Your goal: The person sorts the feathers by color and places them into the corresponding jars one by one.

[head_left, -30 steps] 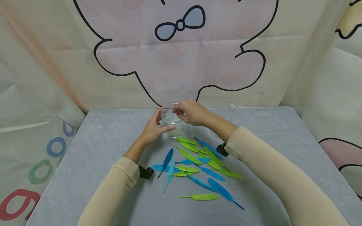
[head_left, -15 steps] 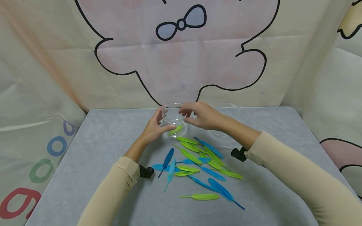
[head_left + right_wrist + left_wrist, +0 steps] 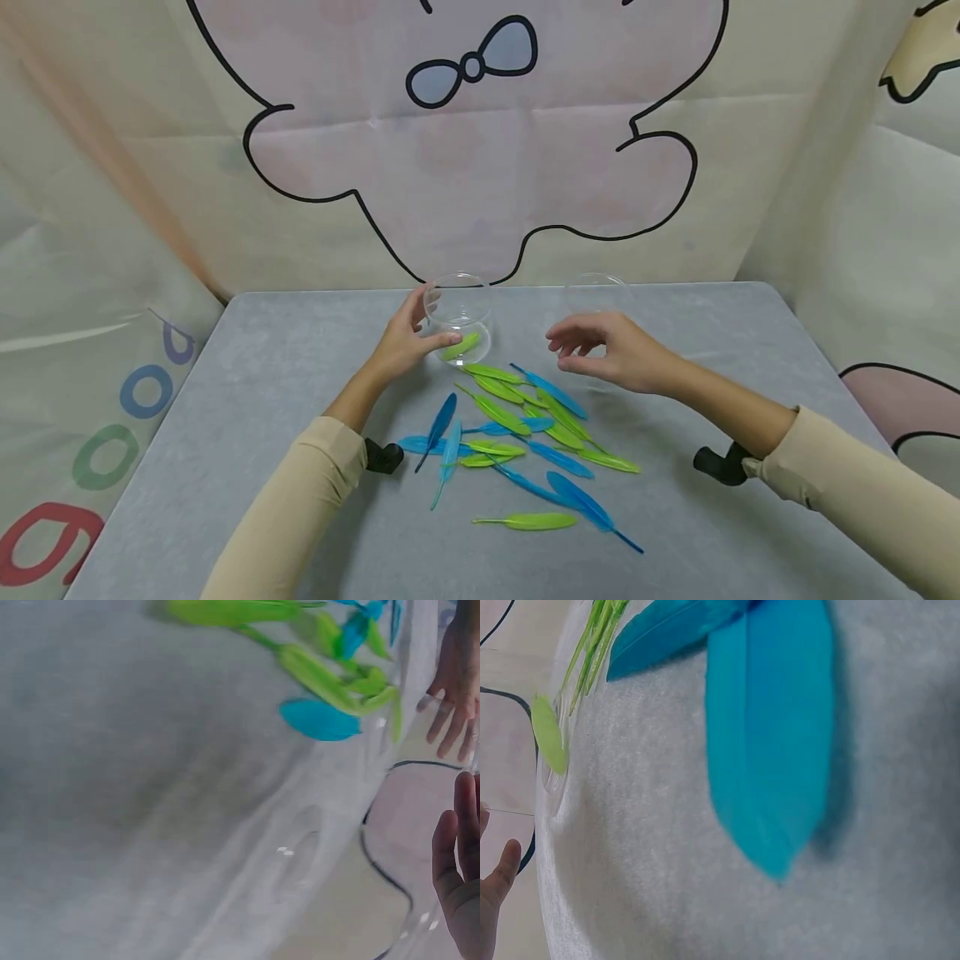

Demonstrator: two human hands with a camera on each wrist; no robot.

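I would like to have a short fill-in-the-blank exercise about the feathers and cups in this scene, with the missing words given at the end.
1. The feather inside the clear cup that the left hand holds is ____.
2. The loose feathers on the grey table are green and ____.
3. In the head view, the second cup stands to the ____ of the held one.
4. There, the right hand partly hides the ____ cup.

Missing words: green; blue; right; second.

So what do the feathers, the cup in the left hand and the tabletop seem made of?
Feathers: matte plumage, real or imitation; thin central shafts show.
Cup: glossy clear plastic or glass; a green feather shows through.
Tabletop: seemingly fabric-covered, matte grey, with fuzzy mottling up close.
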